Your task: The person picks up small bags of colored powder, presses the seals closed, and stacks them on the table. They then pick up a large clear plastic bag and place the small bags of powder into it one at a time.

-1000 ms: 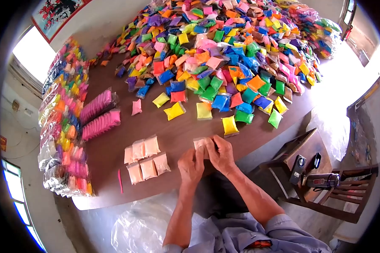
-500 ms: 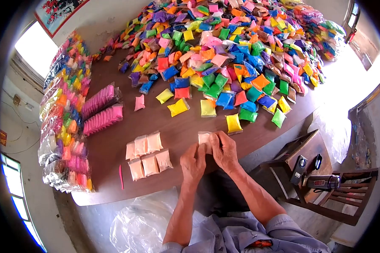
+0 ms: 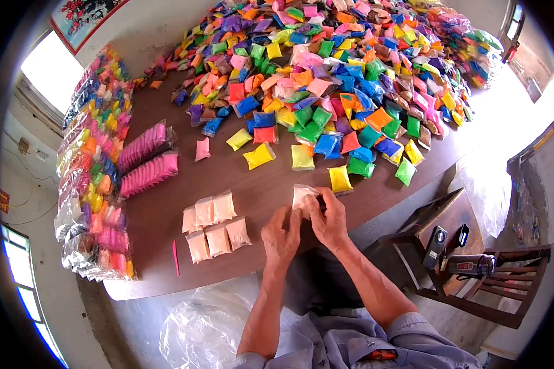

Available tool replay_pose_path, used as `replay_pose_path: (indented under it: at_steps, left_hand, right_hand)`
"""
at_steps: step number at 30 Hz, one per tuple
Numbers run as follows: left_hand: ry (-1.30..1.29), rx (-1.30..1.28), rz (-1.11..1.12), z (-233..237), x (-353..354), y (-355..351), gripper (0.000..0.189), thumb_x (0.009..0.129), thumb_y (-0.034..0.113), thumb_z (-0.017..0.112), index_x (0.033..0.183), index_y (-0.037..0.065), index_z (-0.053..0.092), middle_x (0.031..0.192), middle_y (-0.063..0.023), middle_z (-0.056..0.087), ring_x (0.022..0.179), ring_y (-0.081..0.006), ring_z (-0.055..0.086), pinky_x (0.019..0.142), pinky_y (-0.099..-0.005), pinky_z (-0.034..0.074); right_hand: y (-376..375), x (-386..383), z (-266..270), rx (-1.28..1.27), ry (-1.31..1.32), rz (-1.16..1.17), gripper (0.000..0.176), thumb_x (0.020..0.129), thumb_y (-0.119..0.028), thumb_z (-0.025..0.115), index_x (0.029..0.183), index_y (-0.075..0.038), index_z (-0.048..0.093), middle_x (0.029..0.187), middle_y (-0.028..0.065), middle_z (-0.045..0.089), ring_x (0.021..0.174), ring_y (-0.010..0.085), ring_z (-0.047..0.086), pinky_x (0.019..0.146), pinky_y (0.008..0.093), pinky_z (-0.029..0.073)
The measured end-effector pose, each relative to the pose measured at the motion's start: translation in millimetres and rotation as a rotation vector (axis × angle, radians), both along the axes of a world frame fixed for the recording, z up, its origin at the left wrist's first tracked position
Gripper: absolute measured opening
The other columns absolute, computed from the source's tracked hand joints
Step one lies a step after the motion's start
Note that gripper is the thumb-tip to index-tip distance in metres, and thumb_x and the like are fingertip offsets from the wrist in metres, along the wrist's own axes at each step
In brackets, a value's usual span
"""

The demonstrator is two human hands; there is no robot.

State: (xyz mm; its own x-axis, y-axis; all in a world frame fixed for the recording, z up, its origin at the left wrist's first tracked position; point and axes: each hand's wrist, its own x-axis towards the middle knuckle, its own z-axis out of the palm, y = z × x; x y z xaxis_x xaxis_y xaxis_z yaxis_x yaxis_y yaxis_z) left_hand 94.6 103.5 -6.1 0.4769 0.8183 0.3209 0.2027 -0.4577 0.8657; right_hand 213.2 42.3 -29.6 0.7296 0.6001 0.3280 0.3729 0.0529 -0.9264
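A small clear packet of pale peach material (image 3: 303,195) is pinched between my two hands at the near edge of the table. My left hand (image 3: 281,236) grips its lower left part, fingers closed. From the right, my right hand (image 3: 327,220) presses thumb and fingers on the packet, covering its lower right corner. To the left, several matching peach packets (image 3: 217,240) lie in two short rows on the brown table (image 3: 160,237). Beside them is a thin pink stick-like tool (image 3: 176,257).
A large heap of colourful packets (image 3: 326,80) covers the far side. Two rows of pink packets (image 3: 149,175) and stacked bagged packets (image 3: 98,184) stand at left. A wooden stool (image 3: 455,227) with a flask (image 3: 471,265) is at right; clear plastic (image 3: 197,323) hangs below the table.
The peach packet is turned slightly, and more of its upper part shows above my fingers. My right hand has shifted a little. The packets on the table lie as before.
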Motion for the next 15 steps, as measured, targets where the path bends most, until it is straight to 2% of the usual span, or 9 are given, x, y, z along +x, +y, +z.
replay_pose_path:
  at_steps: [2, 6, 9, 12, 14, 15]
  left_hand:
    - [0.017, -0.073, 0.019, -1, -1, 1, 0.019, 0.100, 0.016, 0.070, 0.108, -0.001, 0.073, 0.085, -0.0204, 0.072, 0.071, -0.0245, 0.069, 0.067, -0.0354, 0.053]
    - [0.012, -0.072, 0.055, 0, -2, 2, 0.017, 0.100, 0.015, 0.071, 0.106, -0.001, 0.072, 0.083, -0.0199, 0.071, 0.070, -0.0251, 0.069, 0.067, -0.0356, 0.053]
    - [0.055, -0.026, 0.066, -3, -1, 3, 0.016, 0.100, 0.015, 0.071, 0.102, -0.001, 0.071, 0.083, -0.0197, 0.070, 0.069, -0.0269, 0.068, 0.065, -0.0359, 0.053]
    - [-0.020, -0.027, 0.051, -2, 2, 2, 0.016, 0.100, 0.015, 0.071, 0.098, -0.001, 0.070, 0.082, -0.0194, 0.070, 0.068, -0.0291, 0.068, 0.064, -0.0361, 0.052]
    - [-0.006, -0.023, 0.038, -2, 3, 2, 0.016, 0.100, 0.015, 0.071, 0.099, -0.001, 0.070, 0.083, -0.0190, 0.070, 0.067, -0.0284, 0.067, 0.064, -0.0360, 0.052]
    - [-0.005, -0.023, 0.038, -3, 2, 2, 0.016, 0.100, 0.015, 0.071, 0.099, -0.001, 0.070, 0.083, -0.0190, 0.070, 0.067, -0.0284, 0.067, 0.064, -0.0360, 0.052]
  right_hand:
    - [-2, -1, 8, -0.007, 0.054, 0.062, 0.023, 0.103, -0.020, 0.066, 0.113, 0.001, 0.063, 0.083, 0.0069, 0.065, 0.073, 0.0102, 0.058, 0.066, 0.0281, 0.050]
    - [-4, -1, 15, -0.057, -0.018, 0.129, 0.022, 0.102, -0.017, 0.066, 0.114, 0.001, 0.063, 0.084, 0.0066, 0.065, 0.073, 0.0099, 0.058, 0.066, 0.0275, 0.050]
    - [-3, 0, 5, -0.025, 0.004, 0.106, 0.023, 0.102, -0.017, 0.067, 0.115, 0.001, 0.064, 0.084, 0.0046, 0.066, 0.073, 0.0098, 0.059, 0.066, 0.0270, 0.051]
    - [-3, 2, -2, 0.004, 0.058, 0.079, 0.023, 0.102, -0.017, 0.067, 0.116, 0.001, 0.064, 0.086, 0.0035, 0.066, 0.074, 0.0091, 0.059, 0.067, 0.0258, 0.051]
    - [-5, 2, -2, -0.032, 0.128, 0.104, 0.030, 0.097, -0.021, 0.071, 0.116, 0.002, 0.066, 0.097, 0.0178, 0.072, 0.085, 0.0252, 0.072, 0.074, 0.0353, 0.056]
    - [-4, 2, 0, -0.032, 0.129, 0.104, 0.030, 0.097, -0.021, 0.071, 0.116, 0.002, 0.066, 0.097, 0.0178, 0.072, 0.085, 0.0252, 0.072, 0.074, 0.0353, 0.056]
